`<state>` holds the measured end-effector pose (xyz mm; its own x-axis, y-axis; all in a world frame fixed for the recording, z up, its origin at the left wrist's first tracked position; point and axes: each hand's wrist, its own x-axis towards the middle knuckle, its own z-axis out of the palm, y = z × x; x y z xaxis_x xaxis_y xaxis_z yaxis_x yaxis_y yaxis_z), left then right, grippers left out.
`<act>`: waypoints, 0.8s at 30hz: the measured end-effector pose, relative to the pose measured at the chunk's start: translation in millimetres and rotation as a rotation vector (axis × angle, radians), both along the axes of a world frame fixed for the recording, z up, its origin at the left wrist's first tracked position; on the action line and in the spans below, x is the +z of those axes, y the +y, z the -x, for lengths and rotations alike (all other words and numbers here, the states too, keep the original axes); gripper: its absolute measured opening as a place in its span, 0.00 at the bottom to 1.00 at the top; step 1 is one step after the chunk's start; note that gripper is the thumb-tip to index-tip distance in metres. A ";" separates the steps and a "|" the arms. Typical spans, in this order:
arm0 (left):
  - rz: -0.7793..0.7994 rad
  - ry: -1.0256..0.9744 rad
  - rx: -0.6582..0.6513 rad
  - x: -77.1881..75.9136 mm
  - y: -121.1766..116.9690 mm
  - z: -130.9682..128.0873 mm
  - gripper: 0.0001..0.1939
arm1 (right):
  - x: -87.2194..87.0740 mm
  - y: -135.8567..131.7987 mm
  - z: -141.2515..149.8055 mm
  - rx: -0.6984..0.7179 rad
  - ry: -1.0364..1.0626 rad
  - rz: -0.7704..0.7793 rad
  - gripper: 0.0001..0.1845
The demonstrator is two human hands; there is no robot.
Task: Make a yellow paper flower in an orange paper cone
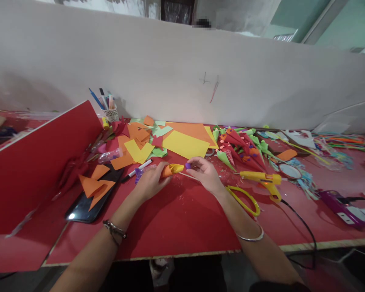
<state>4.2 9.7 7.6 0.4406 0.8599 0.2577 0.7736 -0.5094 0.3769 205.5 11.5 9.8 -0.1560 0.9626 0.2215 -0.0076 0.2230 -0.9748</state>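
Observation:
My left hand (pixel 150 181) is closed around an orange and yellow rolled paper cone (pixel 172 169), whose wider yellow end points to the right. Just across from it, my right hand (pixel 207 174) pinches a small purple piece (pixel 187 166) between thumb and fingertips; its exact kind is too small to make out. A short gap separates the purple piece from the cone. A thin pale stick (pixel 187 175) lies below, running toward my right hand. Beside my left hand rest a capped marker (pixel 136 170) and some purple paper (pixel 138 174).
A yellow glue gun (pixel 260 177) and yellow-handled scissors (pixel 246 201) lie to the right. Finished red and green paper cones (pixel 240 148) are heaped behind. Colored paper sheets (pixel 185 144) spread at the back. Left are a phone (pixel 89 207), a pen cup (pixel 111 113) and a red board (pixel 42 166).

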 end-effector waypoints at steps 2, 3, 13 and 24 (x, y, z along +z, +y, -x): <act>0.002 0.000 -0.010 -0.9 -0.1 -0.9 0.13 | -0.6 -0.6 2.2 0.009 0.020 0.012 0.12; 0.006 -0.001 -0.016 -1.4 -0.2 -1.3 0.13 | -1.0 -0.8 3.0 0.009 0.027 0.016 0.13; -0.001 0.016 -0.025 -3.3 1.1 1.5 0.15 | -0.3 -1.5 0.5 -0.001 0.020 -0.029 0.13; -0.021 0.026 -0.026 -2.9 0.8 0.6 0.14 | 5.4 -5.2 -0.2 0.049 -0.035 -0.121 0.10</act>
<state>3.7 10.4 4.7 0.4694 0.8426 0.2640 0.7696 -0.5370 0.3455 205.7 6.2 15.2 -0.2120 0.9203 0.3288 0.0118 0.3388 -0.9408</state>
